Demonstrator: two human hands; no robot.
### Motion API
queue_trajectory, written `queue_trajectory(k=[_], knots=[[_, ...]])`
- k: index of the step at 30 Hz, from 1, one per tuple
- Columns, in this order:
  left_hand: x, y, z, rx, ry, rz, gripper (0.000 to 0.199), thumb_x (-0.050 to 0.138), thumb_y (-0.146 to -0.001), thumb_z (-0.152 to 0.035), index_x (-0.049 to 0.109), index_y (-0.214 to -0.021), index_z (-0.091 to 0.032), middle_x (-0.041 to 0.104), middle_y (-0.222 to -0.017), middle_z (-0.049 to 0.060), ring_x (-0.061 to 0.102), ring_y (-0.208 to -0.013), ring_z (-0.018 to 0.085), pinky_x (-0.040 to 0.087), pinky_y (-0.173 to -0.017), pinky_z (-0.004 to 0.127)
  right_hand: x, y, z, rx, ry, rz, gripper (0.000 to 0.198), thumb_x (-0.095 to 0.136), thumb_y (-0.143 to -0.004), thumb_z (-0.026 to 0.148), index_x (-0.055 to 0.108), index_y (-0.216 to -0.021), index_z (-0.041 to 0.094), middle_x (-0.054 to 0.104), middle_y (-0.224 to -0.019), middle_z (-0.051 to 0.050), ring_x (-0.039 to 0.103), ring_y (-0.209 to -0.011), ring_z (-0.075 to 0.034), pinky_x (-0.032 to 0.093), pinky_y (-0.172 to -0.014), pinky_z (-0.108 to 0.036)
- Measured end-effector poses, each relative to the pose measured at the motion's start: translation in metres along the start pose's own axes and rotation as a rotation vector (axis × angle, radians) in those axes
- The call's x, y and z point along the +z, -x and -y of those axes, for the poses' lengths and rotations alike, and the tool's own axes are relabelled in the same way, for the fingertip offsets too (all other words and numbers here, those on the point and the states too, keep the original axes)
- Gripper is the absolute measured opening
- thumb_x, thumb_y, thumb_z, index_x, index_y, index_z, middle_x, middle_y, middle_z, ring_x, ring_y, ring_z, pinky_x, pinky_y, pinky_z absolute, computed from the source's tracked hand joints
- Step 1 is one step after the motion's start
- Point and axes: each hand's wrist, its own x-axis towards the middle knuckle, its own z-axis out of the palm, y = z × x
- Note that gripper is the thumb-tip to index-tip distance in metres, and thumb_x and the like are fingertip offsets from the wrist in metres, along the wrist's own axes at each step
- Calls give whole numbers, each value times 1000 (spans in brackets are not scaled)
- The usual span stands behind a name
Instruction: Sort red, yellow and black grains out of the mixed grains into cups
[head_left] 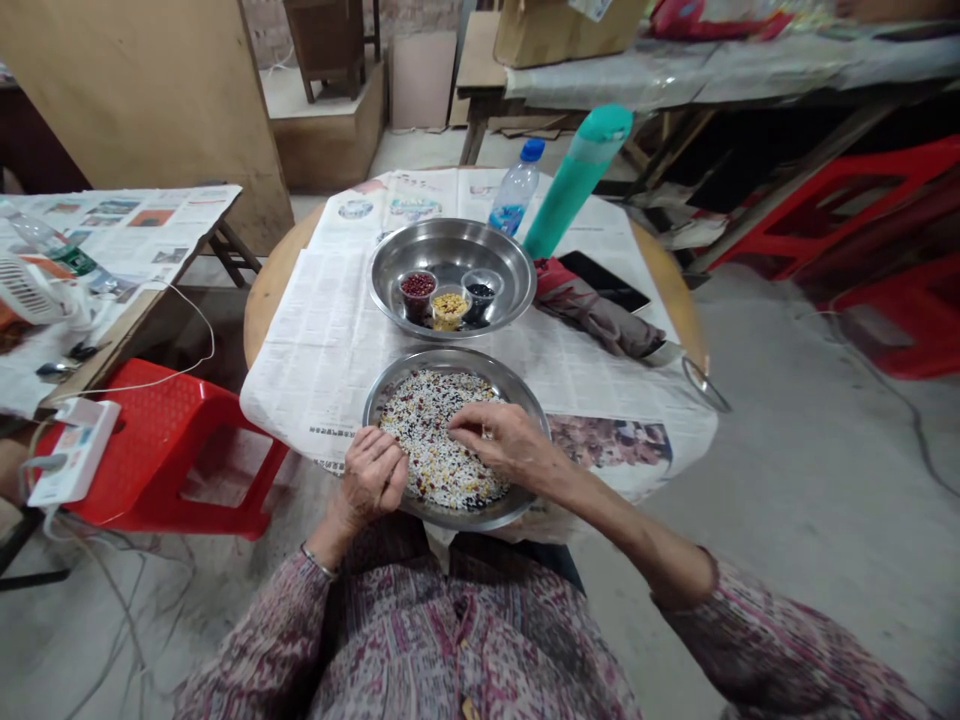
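A steel basin [480, 519] in front of me holds a mix of white grains [431, 415] with red, yellow and black beans or kernels. My right hand [506, 438] is over the mix, thumb and forefinger pinched together; anything between them is too small to make out. At the basin's left rim, my left hand [373, 476] is closed with its fingers curled, and its palm is hidden. Behind stands a second steel basin [517, 268] with clear cups inside: one of red beans [418, 286], one of yellow kernels [450, 306], one of black beans [481, 291].
Newspaper [300, 340] covers the round table. At its back right are a plastic bottle [517, 185], a teal bottle-shaped object [577, 180], a folded umbrella [600, 310] and a dark tablet-like slab [611, 283]. A red stool [150, 450] with a power strip [75, 452] stands left.
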Motion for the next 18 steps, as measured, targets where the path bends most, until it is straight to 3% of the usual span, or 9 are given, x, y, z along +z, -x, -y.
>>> queue_trajectory(k=[4,7,9,12,18], knots=[[1,1,0,-2,6,-2,26,44,-93,-11,46,-69,-21,53,-67,2,47,-67,17,43,-74,37,-29,-21,5,31,-45,-236,17,58,-88,26,74,-88,20,75,-81,-3,65,-70,-16,50,-65,-30],[1,1,0,-12,8,5,27,43,-94,-12,46,-69,-21,53,-67,3,47,-68,17,43,-74,38,-57,-53,-2,75,58,-435,18,61,-86,30,75,-87,20,76,-84,-5,66,-70,-17,52,-69,-32],[0,1,0,-13,8,2,27,43,-94,-13,46,-68,-21,53,-66,3,46,-68,18,43,-73,38,-73,-79,-14,141,147,-499,19,60,-85,30,76,-86,20,76,-83,-6,67,-72,-18,52,-70,-34],[-1,1,-1,0,11,-2,28,41,-94,-14,46,-67,-21,52,-65,3,46,-68,18,42,-72,38,-88,-115,-35,276,288,-489,20,61,-83,26,78,-90,19,77,-84,-8,69,-77,-22,52,-73,-36],[-2,0,-1,6,31,-2,25,42,-94,-13,47,-71,-21,54,-67,3,47,-68,18,43,-72,38,-93,-159,-52,356,527,-245,21,64,-79,22,79,-93,21,78,-97,-11,68,-96,-28,53,-79,-40]])
